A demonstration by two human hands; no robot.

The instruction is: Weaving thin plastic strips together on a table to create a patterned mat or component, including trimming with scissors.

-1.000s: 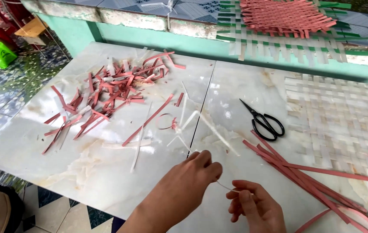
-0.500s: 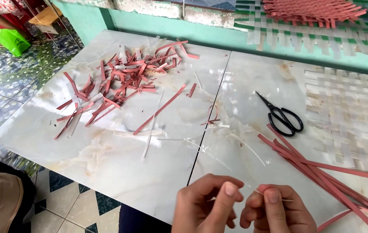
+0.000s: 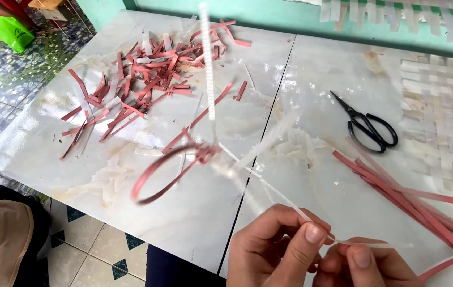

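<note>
Place: at the near edge of the pale marble desk (image 3: 131, 175), both hands low in the head view.
Left hand: the left hand (image 3: 274, 250) pinches a thin white strip (image 3: 269, 186) between thumb and forefinger; the fingers (image 3: 311, 234) are closed tight on it.
Right hand: the right hand (image 3: 362, 266) sits just beside the left, thumb pressed down on the same strip's near end; its fingers are closed too.
What has changed: a second ago the white strips lay flat on the desk; now the bundle is lifted clear of it and blurred with motion, and a red loop (image 3: 168, 172) hangs from it.
What that means: judging from this, the work has gone from picking up to handling a joined piece in the air.
Where the piece is: above the desk's middle seam, between the hands and the heap of red offcuts (image 3: 141, 79).
Long axis: the held strip runs from the fingers up and to the left to a knot-like join, where another white strip (image 3: 207, 64) stands nearly upright toward the far edge.
Loop: it points down and left of the join, open side toward the camera.
Nearby: black scissors (image 3: 367, 125) lie well apart to the right; long red strips (image 3: 412, 196) fan out near the right hand; a woven mat (image 3: 444, 111) lies beyond.
</note>
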